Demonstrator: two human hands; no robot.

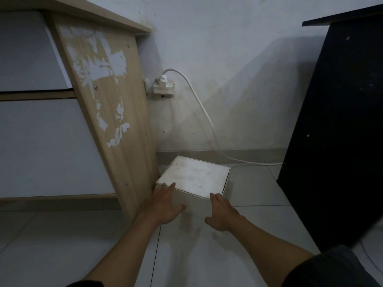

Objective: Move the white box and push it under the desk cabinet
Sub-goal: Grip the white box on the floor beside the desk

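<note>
Presently, in the head view, we find the white box [193, 179] on the floor [207, 255], its left edge just beside the wooden desk cabinet [107, 112] side panel, near the wall. Our left hand [163, 206] and right hand [220, 212] lie spread flat against the box's near face, gripping nothing, presumably placed to push. A white cable [204, 112] trails behind the box.
</note>
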